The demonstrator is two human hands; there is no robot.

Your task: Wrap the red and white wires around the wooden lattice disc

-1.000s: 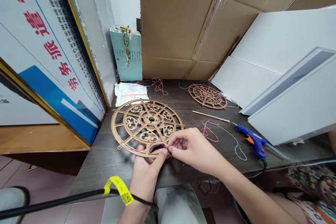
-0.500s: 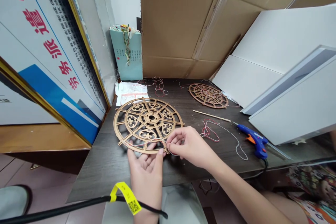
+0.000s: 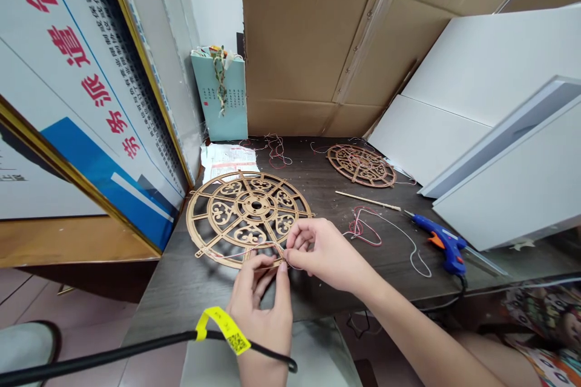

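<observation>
A round openwork wooden panel (image 3: 195, 230), cut with spokes and heart-shaped scrolls, rests at the front left of the dark table. At its near rim, my left hand (image 3: 263, 308) has its fingers and thumb closed on the edge. Just to the right, my right hand (image 3: 324, 254) pinches a thin red-and-white string (image 3: 267, 243) beside a small tab of the rim. The string runs across the front openings of the panel. Its exact path between my fingertips is hidden. A loose tangle of the same string (image 3: 361, 227) lies right of my right hand.
A second openwork disc (image 3: 333, 163) lies at the back right. Nearer are a thin wooden stick (image 3: 367, 201) and a blue glue gun (image 3: 447, 245). Crumpled paper (image 3: 229, 160) and a light-blue bag (image 3: 222, 97) stand back left. Cardboard (image 3: 295, 42) walls the rear; a black cable (image 3: 113, 354) crosses in front.
My left hand has come from beneath the panel to its near rim, its fingers now bent in. The panel has shifted slightly left. My right hand stays pinched at nearly the same place.
</observation>
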